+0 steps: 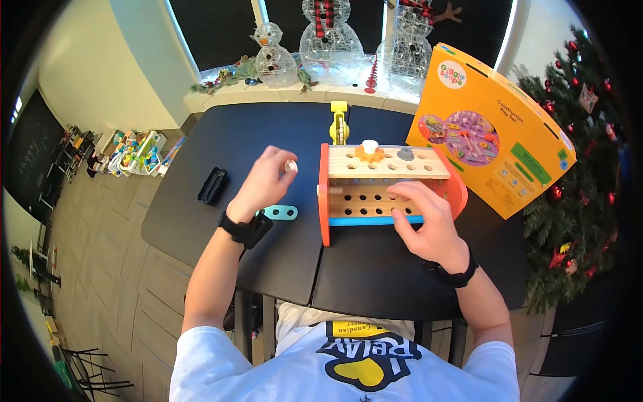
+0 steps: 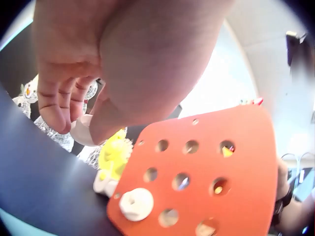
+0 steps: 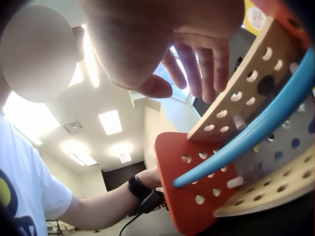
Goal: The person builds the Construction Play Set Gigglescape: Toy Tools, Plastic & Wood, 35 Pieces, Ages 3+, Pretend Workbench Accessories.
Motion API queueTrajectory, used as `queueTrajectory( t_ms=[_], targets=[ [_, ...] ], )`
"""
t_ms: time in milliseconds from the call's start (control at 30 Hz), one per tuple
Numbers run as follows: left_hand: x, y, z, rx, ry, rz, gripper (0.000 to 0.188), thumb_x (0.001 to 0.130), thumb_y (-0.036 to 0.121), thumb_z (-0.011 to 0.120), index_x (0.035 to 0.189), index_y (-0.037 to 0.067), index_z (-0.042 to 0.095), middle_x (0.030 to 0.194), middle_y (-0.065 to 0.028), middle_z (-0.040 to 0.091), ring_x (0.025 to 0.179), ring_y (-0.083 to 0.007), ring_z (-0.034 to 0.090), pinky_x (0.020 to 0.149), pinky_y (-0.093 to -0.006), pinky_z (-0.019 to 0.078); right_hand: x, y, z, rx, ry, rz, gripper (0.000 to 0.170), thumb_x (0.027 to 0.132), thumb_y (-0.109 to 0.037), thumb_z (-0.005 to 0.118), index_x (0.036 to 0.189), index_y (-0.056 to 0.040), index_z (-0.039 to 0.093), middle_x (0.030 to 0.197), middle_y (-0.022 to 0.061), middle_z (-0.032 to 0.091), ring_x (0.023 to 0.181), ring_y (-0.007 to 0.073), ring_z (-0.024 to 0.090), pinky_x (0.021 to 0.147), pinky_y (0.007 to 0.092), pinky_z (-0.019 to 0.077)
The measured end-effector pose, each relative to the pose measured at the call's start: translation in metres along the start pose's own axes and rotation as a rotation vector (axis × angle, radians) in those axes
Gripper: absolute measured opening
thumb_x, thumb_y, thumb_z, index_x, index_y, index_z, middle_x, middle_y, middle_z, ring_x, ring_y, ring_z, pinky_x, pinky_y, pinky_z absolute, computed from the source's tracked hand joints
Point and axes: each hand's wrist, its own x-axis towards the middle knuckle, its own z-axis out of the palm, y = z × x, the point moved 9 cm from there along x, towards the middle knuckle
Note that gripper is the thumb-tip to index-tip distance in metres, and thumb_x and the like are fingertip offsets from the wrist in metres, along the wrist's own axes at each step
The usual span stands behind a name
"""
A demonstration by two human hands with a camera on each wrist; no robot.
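Note:
A toy workbench with red end panels (image 2: 197,162) and wooden boards with holes (image 1: 382,163) stands on the table. My left hand (image 1: 266,179), left of it, pinches a small white piece (image 2: 83,130) between thumb and fingers. A white round head (image 2: 137,204) sits in a lower corner of the red panel in the left wrist view. My right hand (image 1: 429,224) is over the bench's front opening, fingers apart and loosely bent, holding nothing visible. On the top board are an orange gear with a white cap (image 1: 370,149) and a grey piece (image 1: 406,154). A blue bar (image 3: 246,132) runs along the bench.
A teal strip with holes (image 1: 281,212) lies near my left wrist, and a black tray (image 1: 213,185) farther left. Behind the bench is a yellow toy (image 1: 339,124). A large yellow box (image 1: 492,127) stands at the right, beside a decorated tree (image 1: 569,201).

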Motion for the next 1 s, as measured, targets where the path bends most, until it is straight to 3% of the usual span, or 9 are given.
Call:
queueTrajectory(
  t_ms=[67, 133, 233, 300, 433, 567, 700, 867, 1000],
  targets=[
    [0.001, 0.022, -0.019, -0.187, 0.095, -0.026, 0.022, 0.092, 0.000, 0.074, 0.112, -0.001, 0.068, 0.110, -0.0096, 0.062, 0.098, -0.0184, 0.068, 0.086, -0.0315, 0.0591, 0.006, 0.004, 0.011, 0.176, 0.002, 0.052, 0.040, 0.089, -0.001, 0.070, 0.128, 0.0025, 0.062, 0.116, 0.0187, 0.071, 0.102, 0.0305, 0.073, 0.088, 0.0371, 0.0588],
    [-0.003, 0.050, -0.032, -0.335, 0.155, 0.026, 0.021, 0.091, -0.001, 0.075, 0.110, -0.002, 0.068, 0.114, -0.0094, 0.064, 0.101, -0.0168, 0.068, 0.088, -0.0315, 0.0581, 0.012, 0.009, 0.023, 0.325, -0.017, 0.096, 0.045, 0.093, 0.001, 0.069, 0.137, 0.0032, 0.058, 0.117, 0.0173, 0.071, 0.106, 0.0232, 0.073, 0.087, 0.0341, 0.0600],
    [-0.015, 0.093, -0.039, -0.417, 0.187, 0.161, 0.020, 0.089, -0.001, 0.078, 0.107, -0.002, 0.069, 0.119, -0.0118, 0.068, 0.100, -0.0165, 0.068, 0.088, -0.0307, 0.0564, 0.021, 0.007, 0.036, 0.541, -0.020, 0.218, 0.044, 0.096, -0.004, 0.069, 0.138, 0.0047, 0.057, 0.123, 0.0163, 0.071, 0.112, 0.0222, 0.072, 0.093, 0.0342, 0.0595],
    [-0.025, 0.122, -0.043, -0.309, 0.312, 0.362, 0.019, 0.083, 0.004, 0.082, 0.099, 0.002, 0.073, 0.108, -0.0127, 0.075, 0.085, -0.0224, 0.073, 0.076, -0.0319, 0.0588, 0.023, 0.008, 0.047, 0.687, -0.030, 0.238, 0.043, 0.100, -0.005, 0.067, 0.139, 0.0058, 0.055, 0.127, 0.0162, 0.069, 0.116, 0.0220, 0.070, 0.097, 0.0351, 0.0584],
    [-0.040, 0.155, -0.031, -0.202, 0.335, 0.561, 0.023, 0.078, 0.009, 0.087, 0.097, 0.006, 0.074, 0.108, -0.0101, 0.075, 0.094, -0.0288, 0.072, 0.078, -0.0369, 0.0597, 0.023, 0.003, 0.059, 0.880, -0.005, 0.301, 0.040, 0.105, -0.007, 0.063, 0.141, 0.0072, 0.053, 0.133, 0.0168, 0.067, 0.122, 0.0229, 0.067, 0.104, 0.0367, 0.0561],
    [-0.042, 0.156, -0.020, -0.167, 0.364, 0.581, 0.025, 0.076, 0.007, 0.087, 0.098, 0.005, 0.076, 0.108, -0.0103, 0.076, 0.101, -0.0292, 0.072, 0.083, -0.0378, 0.0597, 0.017, 0.008, 0.062, 1.000, 0.041, 0.343, 0.039, 0.105, -0.006, 0.063, 0.140, 0.0083, 0.053, 0.136, 0.0179, 0.065, 0.123, 0.0238, 0.066, 0.103, 0.0358, 0.0567],
    [-0.043, 0.160, -0.024, -0.090, 0.336, 0.587, 0.024, 0.077, 0.004, 0.085, 0.099, 0.005, 0.077, 0.109, -0.0108, 0.076, 0.105, -0.0286, 0.071, 0.086, -0.0369, 0.0591, 0.016, 0.015, 0.061, 0.847, 0.030, 0.340, 0.030, 0.103, -0.003, 0.064, 0.132, 0.0069, 0.061, 0.122, 0.0161, 0.073, 0.111, 0.0217, 0.072, 0.096, 0.0339, 0.0601],
    [-0.034, 0.114, -0.021, -0.317, 0.290, 0.417, 0.017, 0.083, 0.002, 0.082, 0.099, 0.002, 0.077, 0.107, -0.0133, 0.078, 0.100, -0.0265, 0.075, 0.086, -0.0345, 0.0587, 0.016, 0.026, 0.074, 0.518, -0.075, 0.347, 0.020, 0.099, -0.004, 0.066, 0.117, 0.0065, 0.069, 0.100, 0.0143, 0.078, 0.096, 0.0203, 0.078, 0.088, 0.0325, 0.0625],
    [-0.040, 0.100, -0.018, -0.330, 0.423, 0.363, 0.016, 0.088, 0.000, 0.078, 0.104, -0.002, 0.075, 0.113, -0.0153, 0.077, 0.103, -0.0251, 0.074, 0.091, -0.0338, 0.0566, 0.020, 0.002, 0.095, 0.079, -0.175, 0.090, 0.022, 0.093, -0.011, 0.071, 0.109, 0.0043, 0.070, 0.101, 0.0236, 0.073, 0.093, 0.0413, 0.072, 0.082, 0.0460, 0.0580]
  ],
)
